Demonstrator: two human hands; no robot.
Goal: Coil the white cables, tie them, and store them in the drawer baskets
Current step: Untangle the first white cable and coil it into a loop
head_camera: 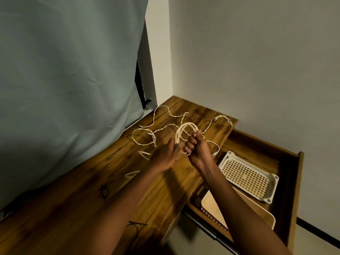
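White cable coil, several loops arching together, sits at frame centre above the wooden tabletop. Right hand is fisted around the coil's right side, fingers curled tight, a loop hanging out below the knuckles. Left hand is just beside it, fingers extended toward the coil's left ends; blurred, so whether it pinches the strands cannot be told.

Loose white cables sprawl over the far part of the tabletop behind the hands, twisted runs with small plugs. One strand loops close to the top's far right corner. Two short pieces lie left of the left forearm.

Right of the tabletop, an open drawer stands pulled out, its wooden front wall toward the right of the frame. Inside it, a white perforated basket lies tilted at the far end; a beige basket sits nearer, partly hidden under the right forearm. Room between the tabletop edge and the drawer's front is mostly taken by these two.

No readable writing or labels; dark scribble marks on the wood, lower left of centre, are not legible.

Pale blue-grey cloth hangs over the upper left, reaching the tabletop's back edge. Off-white walls meet in a corner behind. Lighting dim.
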